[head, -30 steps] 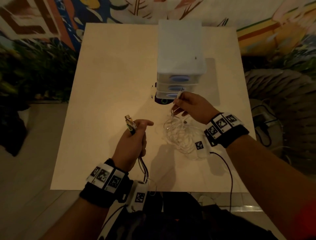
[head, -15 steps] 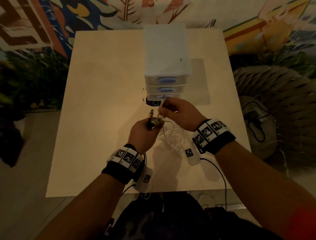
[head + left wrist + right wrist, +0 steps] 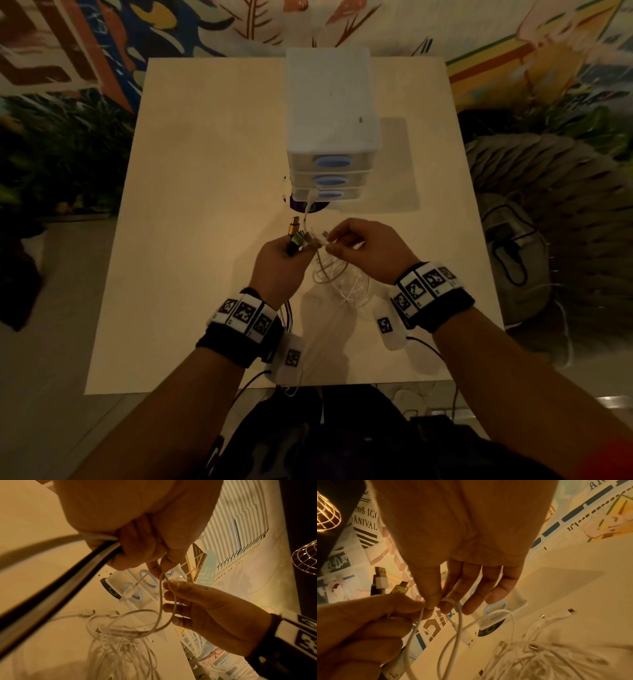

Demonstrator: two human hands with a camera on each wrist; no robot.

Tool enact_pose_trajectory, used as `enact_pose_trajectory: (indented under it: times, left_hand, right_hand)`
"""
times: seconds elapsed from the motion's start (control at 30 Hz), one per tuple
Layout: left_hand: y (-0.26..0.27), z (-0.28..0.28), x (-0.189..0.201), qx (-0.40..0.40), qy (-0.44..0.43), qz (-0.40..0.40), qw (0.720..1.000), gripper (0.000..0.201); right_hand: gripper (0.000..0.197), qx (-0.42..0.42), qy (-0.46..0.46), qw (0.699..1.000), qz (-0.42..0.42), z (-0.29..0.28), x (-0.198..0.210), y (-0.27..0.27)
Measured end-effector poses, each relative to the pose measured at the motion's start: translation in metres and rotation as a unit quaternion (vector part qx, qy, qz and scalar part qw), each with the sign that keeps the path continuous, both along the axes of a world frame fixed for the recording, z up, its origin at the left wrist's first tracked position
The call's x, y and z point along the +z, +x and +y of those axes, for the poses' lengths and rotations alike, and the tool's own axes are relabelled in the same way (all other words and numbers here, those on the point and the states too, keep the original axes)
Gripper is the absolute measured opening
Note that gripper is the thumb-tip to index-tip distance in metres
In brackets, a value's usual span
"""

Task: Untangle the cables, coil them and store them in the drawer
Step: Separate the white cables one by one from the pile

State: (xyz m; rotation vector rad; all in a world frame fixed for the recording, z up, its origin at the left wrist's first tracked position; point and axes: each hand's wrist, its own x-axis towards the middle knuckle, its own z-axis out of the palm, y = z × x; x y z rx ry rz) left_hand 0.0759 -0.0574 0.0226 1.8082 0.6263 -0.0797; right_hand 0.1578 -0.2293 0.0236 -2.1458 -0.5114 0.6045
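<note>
My left hand (image 3: 297, 247) grips a bundle of dark and pale cables (image 3: 96, 547); their USB plugs (image 3: 295, 230) stick up out of the fist. The forefinger and thumb of that hand also pinch a white cable (image 3: 160, 588). My right hand (image 3: 329, 242) pinches the same white cable (image 3: 452, 602) right beside the left hand. Loops of it hang down to a white cable tangle (image 3: 344, 282) on the table. One white plug end (image 3: 311, 200) stands up in front of the white drawer unit (image 3: 330, 113), whose three blue-handled drawers are closed.
The pale table (image 3: 205, 205) ends just behind my wrists at its near edge (image 3: 171, 389). Loose white plugs (image 3: 556, 616) lie beside the tangle. A dark round device (image 3: 301, 205) sits at the drawer unit's foot. A woven seat (image 3: 555, 212) stands to the right.
My left hand has carried its cable bundle right and forward to meet the right hand. The right hand has shifted its pinch along the white cable, and both now hold it together.
</note>
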Motion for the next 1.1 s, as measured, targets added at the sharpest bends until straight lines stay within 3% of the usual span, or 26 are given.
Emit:
enact_pose_trajectory:
  times: [0.17, 0.27, 0.33, 0.53, 0.67, 0.73, 0.87, 0.97, 1.03, 1.1]
  left_hand:
    - [0.001, 0.004, -0.002, -0.02, 0.051, 0.021, 0.998, 0.02]
    - [0.001, 0.008, -0.001, -0.012, 0.082, 0.045, 0.996, 0.034]
    - [0.0, 0.014, -0.002, 0.007, 0.081, 0.055, 0.995, 0.033]
    - [0.0, 0.027, -0.006, 0.078, 0.035, 0.05, 0.995, 0.018]
    - [-0.002, 0.027, -0.004, 0.063, 0.097, 0.059, 0.991, 0.019]
    - [-0.006, 0.026, 0.0, 0.036, 0.127, 0.071, 0.989, 0.019]
    - [-0.014, 0.023, 0.007, -0.063, 0.183, 0.125, 0.973, 0.046]
    - [-0.019, 0.016, 0.014, -0.136, 0.215, 0.043, 0.966, 0.025]
    - [-0.022, 0.007, 0.02, -0.212, 0.151, -0.026, 0.965, 0.037]
    - [-0.023, -0.002, 0.019, -0.27, 0.15, -0.039, 0.95, 0.044]
  right_hand:
    - [0.015, 0.038, -0.039, 0.998, -0.036, 0.001, 0.005, 0.002]
    - [0.013, 0.018, -0.048, 0.997, -0.058, -0.012, 0.009, 0.004]
    - [0.01, -0.006, -0.039, 0.997, -0.064, -0.022, 0.013, 0.004]
    - [0.005, -0.143, 0.09, 0.983, 0.073, -0.042, 0.02, 0.0]
    - [0.003, -0.209, 0.165, 0.956, 0.122, -0.049, 0.024, -0.003]
    - [0.01, -0.22, 0.181, 0.951, 0.12, -0.051, 0.029, -0.006]
    - [0.016, -0.207, 0.18, 0.957, 0.095, -0.049, 0.041, -0.012]
    - [0.012, -0.196, 0.192, 0.958, 0.087, -0.043, 0.051, -0.017]
    - [0.011, -0.191, 0.211, 0.955, 0.089, -0.034, 0.06, -0.02]
    - [0.011, -0.18, 0.225, 0.953, 0.09, -0.022, 0.067, -0.023]
